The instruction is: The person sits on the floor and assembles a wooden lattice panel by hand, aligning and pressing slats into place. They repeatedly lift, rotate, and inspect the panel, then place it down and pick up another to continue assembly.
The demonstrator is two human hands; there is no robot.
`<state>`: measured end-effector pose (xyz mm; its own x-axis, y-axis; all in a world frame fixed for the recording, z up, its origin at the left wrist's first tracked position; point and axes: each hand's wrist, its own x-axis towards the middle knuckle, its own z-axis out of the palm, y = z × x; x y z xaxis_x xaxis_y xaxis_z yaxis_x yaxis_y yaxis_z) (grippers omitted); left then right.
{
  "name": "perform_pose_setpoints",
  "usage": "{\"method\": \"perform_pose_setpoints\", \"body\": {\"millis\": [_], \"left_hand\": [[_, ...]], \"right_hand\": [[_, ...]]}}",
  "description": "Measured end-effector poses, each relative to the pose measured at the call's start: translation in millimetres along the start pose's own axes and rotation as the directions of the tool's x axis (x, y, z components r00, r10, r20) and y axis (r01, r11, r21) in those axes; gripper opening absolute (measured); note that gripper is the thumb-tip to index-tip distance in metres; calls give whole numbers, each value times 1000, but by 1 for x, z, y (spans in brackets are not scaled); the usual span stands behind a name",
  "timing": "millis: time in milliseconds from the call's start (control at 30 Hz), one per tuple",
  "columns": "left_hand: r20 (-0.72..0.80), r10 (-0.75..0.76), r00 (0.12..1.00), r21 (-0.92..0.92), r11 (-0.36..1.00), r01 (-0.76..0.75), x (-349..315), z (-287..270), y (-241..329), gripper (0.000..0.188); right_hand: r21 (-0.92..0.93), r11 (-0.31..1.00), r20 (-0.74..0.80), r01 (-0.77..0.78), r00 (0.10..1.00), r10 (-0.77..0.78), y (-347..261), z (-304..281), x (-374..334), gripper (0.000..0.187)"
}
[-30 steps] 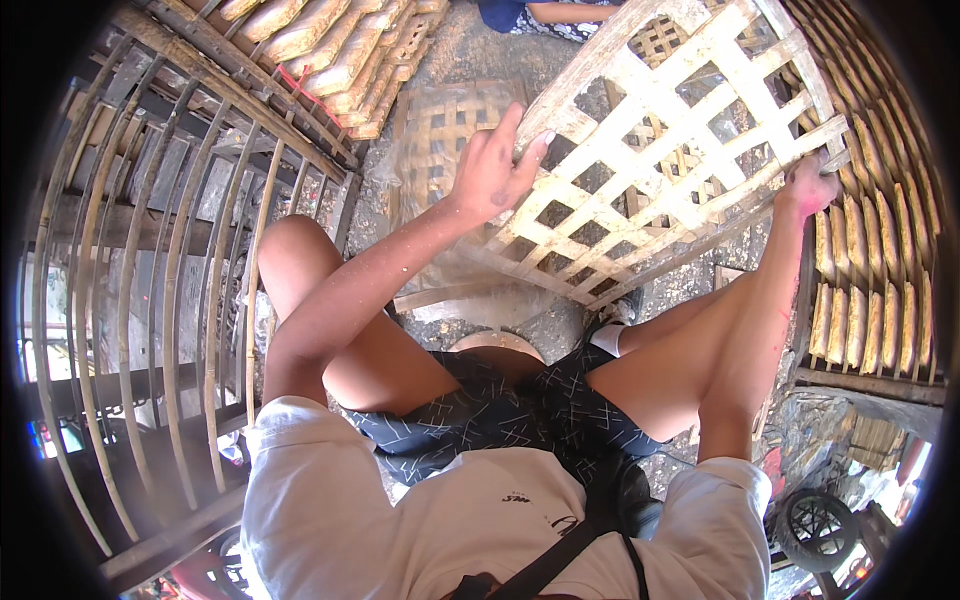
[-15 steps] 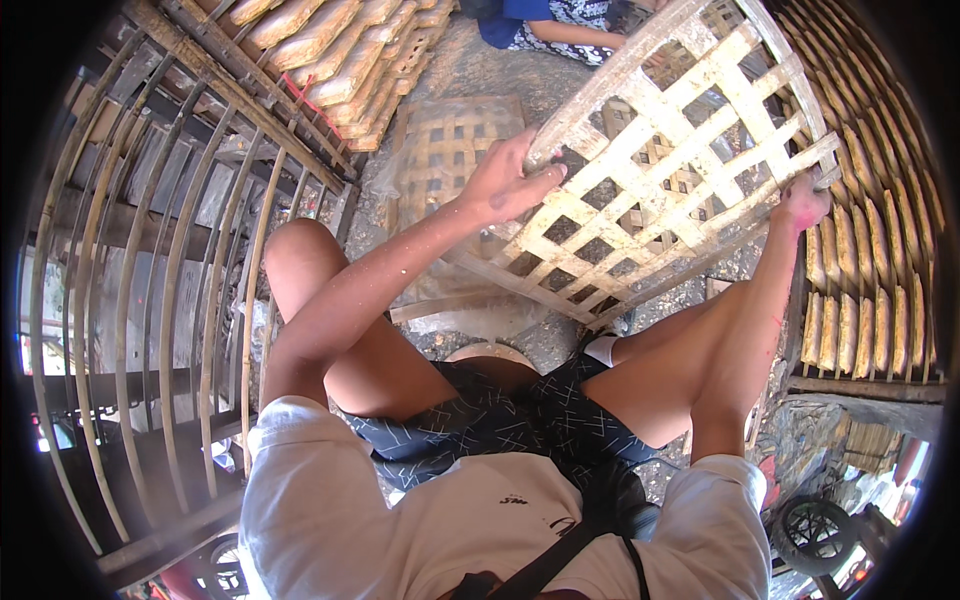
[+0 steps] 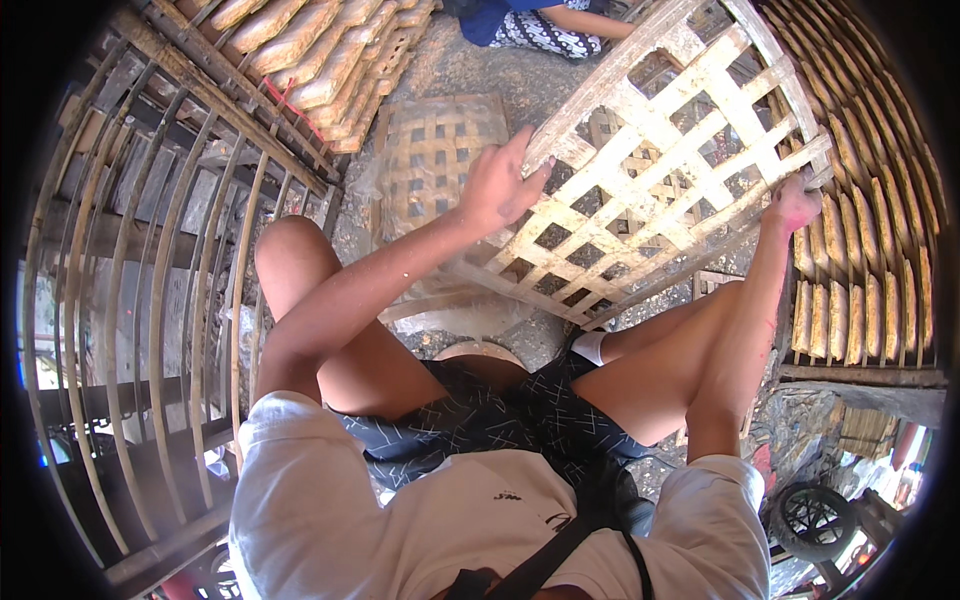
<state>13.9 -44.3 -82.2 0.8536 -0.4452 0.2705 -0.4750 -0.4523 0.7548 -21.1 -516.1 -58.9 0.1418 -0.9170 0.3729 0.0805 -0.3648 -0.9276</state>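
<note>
A woven bamboo lattice tray (image 3: 640, 160) with a wooden frame is held tilted up on edge in front of me, its lower edge near the floor between my legs. My left hand (image 3: 503, 185) has its fingers closed round the left side of the frame. At the far right corner, my right hand (image 3: 797, 203), with reddish stains on it, grips the frame's end. Beyond my left knee a second lattice tray (image 3: 418, 180) lies flat on the ground, partly under clear plastic sheeting (image 3: 400, 125).
Bamboo bars (image 3: 120, 300) form a rack along my left. Pale slabs (image 3: 330, 60) are layered at the upper left, and more fill a rack (image 3: 865, 240) on my right. Another person (image 3: 540, 30) sits at the far side. A wheel (image 3: 815, 522) stands at the lower right.
Both hands keep their hold on the lattice tray, which appears only slightly shifted to the left as the whole view moves a little.
</note>
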Motion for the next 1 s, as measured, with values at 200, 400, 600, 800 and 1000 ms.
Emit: {"method": "perform_pose_setpoints", "body": {"millis": [200,400,600,800,1000], "left_hand": [[196,-71,978,-320,938,132,0,-10,-3,50],[264,-50,963,-251,961,119,7,-40,-18,34],[273,101,957,-107,992,-74,-3,-39,-36,29],[401,66,914,-49,998,-50,0,-49,-46,51],[433,173,885,32,978,-207,-4,-63,-43,73]], "right_hand": [[-15,996,-56,86,995,-86,7,6,10,31],[17,982,-107,-186,977,187,-2,-3,22,42],[-37,966,-139,-257,958,250,11,-9,37,41],[49,939,-172,-341,923,345,27,-20,50,39],[-54,913,-285,-404,883,373,37,-32,55,31]]}}
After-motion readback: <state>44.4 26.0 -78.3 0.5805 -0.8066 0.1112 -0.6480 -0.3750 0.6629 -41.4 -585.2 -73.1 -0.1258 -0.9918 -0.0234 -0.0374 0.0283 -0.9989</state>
